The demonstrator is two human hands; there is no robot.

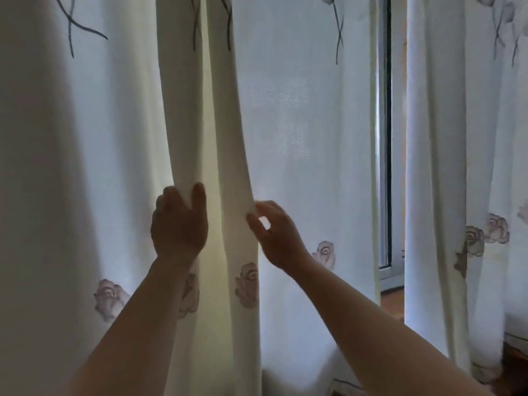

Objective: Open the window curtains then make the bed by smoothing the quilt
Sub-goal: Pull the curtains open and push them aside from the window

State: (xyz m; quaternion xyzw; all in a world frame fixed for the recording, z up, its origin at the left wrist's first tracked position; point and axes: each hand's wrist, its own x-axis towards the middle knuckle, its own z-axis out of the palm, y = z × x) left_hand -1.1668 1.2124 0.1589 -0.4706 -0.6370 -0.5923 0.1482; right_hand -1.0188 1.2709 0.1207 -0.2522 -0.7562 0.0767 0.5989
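White curtains printed with pink roses and dark stems hang across the window and fill the view. A cream-coloured fold of the left curtain bunches in the middle. My left hand grips the left edge of that fold, thumb and fingers wrapped around the cloth. My right hand pinches the fold's right edge between thumb and fingertips. A second curtain panel hangs at the right. The bed and quilt are out of view.
Between the two panels a narrow gap shows the window frame and a strip of wooden sill. Daylight glows through the thin cloth. A dark wooden edge shows at the lower right.
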